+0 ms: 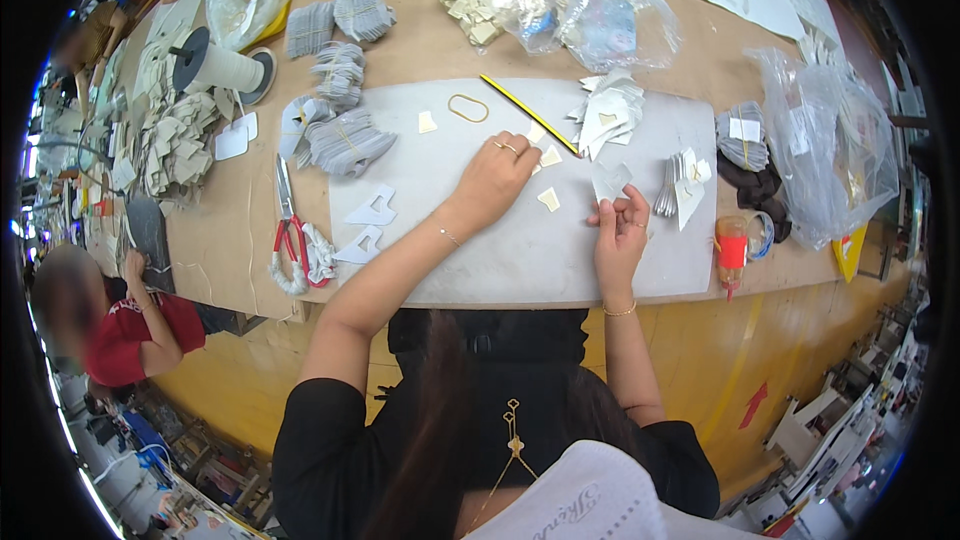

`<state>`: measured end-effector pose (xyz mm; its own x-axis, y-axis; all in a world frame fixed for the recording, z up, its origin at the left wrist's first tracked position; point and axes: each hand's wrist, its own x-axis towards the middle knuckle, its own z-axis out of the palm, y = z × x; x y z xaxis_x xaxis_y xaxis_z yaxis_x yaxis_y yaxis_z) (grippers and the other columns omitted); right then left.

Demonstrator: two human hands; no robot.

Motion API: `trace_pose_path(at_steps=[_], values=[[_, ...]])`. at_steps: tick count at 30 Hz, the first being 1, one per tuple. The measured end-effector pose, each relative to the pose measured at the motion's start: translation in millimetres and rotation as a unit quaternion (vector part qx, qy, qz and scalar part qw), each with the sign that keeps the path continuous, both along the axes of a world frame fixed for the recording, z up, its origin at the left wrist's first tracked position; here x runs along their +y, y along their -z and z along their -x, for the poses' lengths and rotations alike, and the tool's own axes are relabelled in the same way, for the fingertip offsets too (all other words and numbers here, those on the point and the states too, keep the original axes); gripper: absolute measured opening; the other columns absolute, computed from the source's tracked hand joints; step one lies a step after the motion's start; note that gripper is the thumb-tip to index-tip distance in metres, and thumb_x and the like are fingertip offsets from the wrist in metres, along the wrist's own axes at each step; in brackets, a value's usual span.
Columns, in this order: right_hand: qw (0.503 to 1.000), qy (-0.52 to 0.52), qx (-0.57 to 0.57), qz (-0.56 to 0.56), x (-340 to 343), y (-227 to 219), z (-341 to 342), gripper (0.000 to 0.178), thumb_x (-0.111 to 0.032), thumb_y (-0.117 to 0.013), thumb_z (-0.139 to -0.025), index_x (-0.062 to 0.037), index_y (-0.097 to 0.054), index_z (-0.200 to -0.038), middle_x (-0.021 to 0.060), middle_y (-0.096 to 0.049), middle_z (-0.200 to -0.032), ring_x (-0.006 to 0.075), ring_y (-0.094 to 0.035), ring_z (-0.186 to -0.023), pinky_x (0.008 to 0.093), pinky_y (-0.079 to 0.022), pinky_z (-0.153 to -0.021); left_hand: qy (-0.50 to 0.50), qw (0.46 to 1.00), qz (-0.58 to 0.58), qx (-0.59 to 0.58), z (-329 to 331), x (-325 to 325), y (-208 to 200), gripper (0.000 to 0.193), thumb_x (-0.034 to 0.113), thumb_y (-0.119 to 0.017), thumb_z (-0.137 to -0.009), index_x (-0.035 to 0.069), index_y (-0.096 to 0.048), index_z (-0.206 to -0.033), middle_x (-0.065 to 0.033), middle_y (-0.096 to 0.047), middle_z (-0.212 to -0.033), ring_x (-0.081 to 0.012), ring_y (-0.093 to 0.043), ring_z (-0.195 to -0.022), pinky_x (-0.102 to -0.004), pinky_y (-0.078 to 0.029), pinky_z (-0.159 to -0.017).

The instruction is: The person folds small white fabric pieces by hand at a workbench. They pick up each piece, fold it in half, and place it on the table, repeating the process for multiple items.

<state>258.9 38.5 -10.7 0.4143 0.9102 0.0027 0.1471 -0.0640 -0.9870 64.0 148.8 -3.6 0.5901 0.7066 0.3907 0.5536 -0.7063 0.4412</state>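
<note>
My left hand (497, 178) reaches over the pale grey work sheet (450, 260), its fingers drawn together beside small cream cut pieces (548, 199). Whatever those fingers grip, if anything, is hidden. Between thumb and fingertips, my right hand (621, 235) holds up a whitish cut piece (610, 180). A black-and-yellow pencil (520, 108) lies slantwise beyond my hands, near a loose rubber band (468, 108). To the right stands a fanned bundle of white pieces (687, 180); another pile of white pieces (610, 110) sits farther back. Two white cut-out pieces (370, 208) lie by my left forearm.
Red-handled scissors (287, 230) rest left of the sheet, near tied grey bundles (347, 140) and a thread spool (220, 65). A red-banded bottle (731, 252) and a clear plastic bag (825, 155) occupy the right. A person in red (125, 335) sits at left.
</note>
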Motion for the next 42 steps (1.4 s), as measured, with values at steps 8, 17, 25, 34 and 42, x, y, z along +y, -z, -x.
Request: trace_pose_path(at_steps=[8,17,25,34,42], values=[[1.0,-0.016,-0.013,0.021,-1.0,-1.0,1.2,0.034,-0.005,-0.055,-0.1,0.0017,-0.043,-0.132,0.0051,-0.056,-0.092,0.0094,-0.058,-0.076,0.024,-0.051,-0.072,0.005,0.997,-0.069,0.027,-1.0,-5.1,-2.7,0.017,0.006,-0.06,-0.077,0.003,-0.058,-0.093,-0.0069,-0.055,-0.079,-0.0214,-0.057,-0.077,-0.0314,-0.049,-0.068],[1.0,-0.016,-0.013,0.011,-1.4,1.7,0.9,0.033,-0.006,-0.056,-0.101,0.0012,-0.044,-0.131,0.0045,-0.056,-0.092,0.0092,-0.057,-0.076,0.0232,-0.05,-0.072,0.01,0.994,-0.088,0.058,2.3,-18.0,-1.7,0.035,0.008,-0.061,-0.077,0.002,-0.063,-0.111,-0.0058,-0.055,-0.084,-0.0203,-0.056,-0.078,-0.0318,-0.048,-0.069],[1.0,-0.019,-0.018,0.011,-1.2,0.4,1.1,0.031,-0.007,-0.056,-0.1,0.0019,-0.047,-0.128,0.0046,-0.058,-0.091,0.0088,-0.057,-0.075,0.0228,-0.049,-0.07,0.075,0.994,-0.073,0.017,1.6,-9.8,1.7,0.028,0.009,-0.061,-0.078,0.004,-0.06,-0.106,-0.0079,-0.054,-0.09,-0.0229,-0.056,-0.085,-0.0338,-0.049,-0.073],[0.999,-0.026,-0.015,0.017,-1.6,0.8,-0.9,0.032,-0.007,-0.056,-0.1,0.0016,-0.046,-0.129,0.0061,-0.059,-0.092,0.0093,-0.058,-0.078,0.0231,-0.05,-0.071,0.093,0.99,-0.077,0.069,3.6,-20.0,-0.3,0.03,0.006,-0.062,-0.078,0.007,-0.06,-0.108,-0.0083,-0.054,-0.091,-0.0251,-0.057,-0.09,-0.0355,-0.048,-0.077],[1.0,-0.009,-0.025,0.0,0.1,1.8,0.9,0.029,-0.011,-0.06,-0.099,0.0018,-0.052,-0.124,0.0049,-0.062,-0.087,0.0098,-0.061,-0.071,0.0228,-0.049,-0.065,-0.073,0.99,0.062,-0.108,-15.8,8.9,2.9,0.02,-0.005,-0.062,-0.08,0.002,-0.061,-0.099,-0.0127,-0.056,-0.097,-0.0313,-0.056,-0.091,-0.0409,-0.048,-0.081]])
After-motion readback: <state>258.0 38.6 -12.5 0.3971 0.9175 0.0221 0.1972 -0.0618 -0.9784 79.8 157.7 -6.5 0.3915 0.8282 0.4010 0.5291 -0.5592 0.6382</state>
